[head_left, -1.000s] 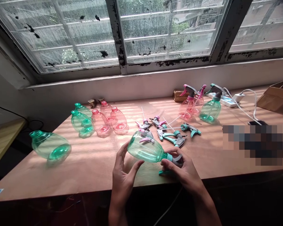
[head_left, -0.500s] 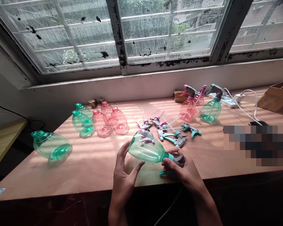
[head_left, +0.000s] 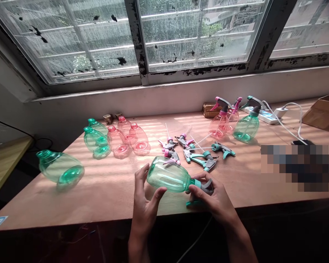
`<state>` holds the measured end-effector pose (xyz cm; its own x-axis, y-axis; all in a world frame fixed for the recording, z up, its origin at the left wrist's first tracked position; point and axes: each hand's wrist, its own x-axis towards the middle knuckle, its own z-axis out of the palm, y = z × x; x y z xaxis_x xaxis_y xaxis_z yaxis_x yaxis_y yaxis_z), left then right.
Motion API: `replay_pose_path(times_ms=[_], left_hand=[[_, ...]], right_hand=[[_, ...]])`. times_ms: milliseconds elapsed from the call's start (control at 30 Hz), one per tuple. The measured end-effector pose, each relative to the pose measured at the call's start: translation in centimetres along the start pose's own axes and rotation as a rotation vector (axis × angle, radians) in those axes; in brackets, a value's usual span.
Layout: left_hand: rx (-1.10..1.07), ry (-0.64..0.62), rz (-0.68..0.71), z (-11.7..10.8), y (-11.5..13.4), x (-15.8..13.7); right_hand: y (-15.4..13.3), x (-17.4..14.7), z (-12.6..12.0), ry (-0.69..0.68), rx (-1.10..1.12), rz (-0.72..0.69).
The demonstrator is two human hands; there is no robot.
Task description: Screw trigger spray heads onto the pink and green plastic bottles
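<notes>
I hold a green spray bottle (head_left: 168, 175) tilted on its side above the front of the table, its base to the left. My right hand (head_left: 212, 195) grips it at the neck, around the grey and turquoise spray head (head_left: 199, 184), whose trigger points down. My left hand (head_left: 148, 197) is cupped around the base, thumb in front and fingers at the far side. Just beyond the bottle lie several loose spray heads (head_left: 207, 160), pink and turquoise, with thin white tubes.
Left on the wooden table (head_left: 98, 197) are green bottles without heads (head_left: 61, 170) and pink ones (head_left: 138, 138). Finished-looking pink (head_left: 219, 124) and green spray bottles (head_left: 246, 126) stand at back right, near a power strip (head_left: 265, 116), white cables and a cardboard box (head_left: 323, 113).
The bottle's base has dipped slightly and shifted a little left. My left hand has moved slightly, its thumb now at the bottle's lower edge; my right hand keeps its grip.
</notes>
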<state>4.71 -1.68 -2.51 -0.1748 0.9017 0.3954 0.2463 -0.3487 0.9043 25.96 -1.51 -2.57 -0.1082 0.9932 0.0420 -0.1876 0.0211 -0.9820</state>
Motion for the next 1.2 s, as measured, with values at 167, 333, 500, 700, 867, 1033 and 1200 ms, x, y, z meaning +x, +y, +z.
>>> replay_pose_path(times_ms=[167,333,500,700,867,1033,1200], left_hand=[[0.04,-0.014,0.021,-0.1,0.3,0.2],[0.001,-0.052,0.021,-0.1,0.2,0.1],[-0.107,-0.126,-0.016,-0.2,0.4,-0.1],[-0.153,0.038,-0.029,-0.2,0.4,-0.1],[-0.162,0.059,-0.003,0.0,0.3,0.1],[-0.115,-0.009,0.003,-0.2,0.2,-0.1],[-0.067,-0.04,-0.01,-0.1,-0.2,-0.2]], right_hand=[[-0.2,0.0,-0.1,0.017,0.004,-0.004],[-0.6,0.1,0.0,0.029,0.102,-0.052],[-0.2,0.2,0.0,0.035,0.095,-0.058],[0.4,-0.1,-0.3,-0.017,-0.042,-0.039],[-0.2,-0.5,0.0,-0.015,0.026,-0.015],[-0.7,-0.4,0.1,0.026,0.06,-0.009],[-0.9,-0.3,-0.4,0.063,0.066,0.035]])
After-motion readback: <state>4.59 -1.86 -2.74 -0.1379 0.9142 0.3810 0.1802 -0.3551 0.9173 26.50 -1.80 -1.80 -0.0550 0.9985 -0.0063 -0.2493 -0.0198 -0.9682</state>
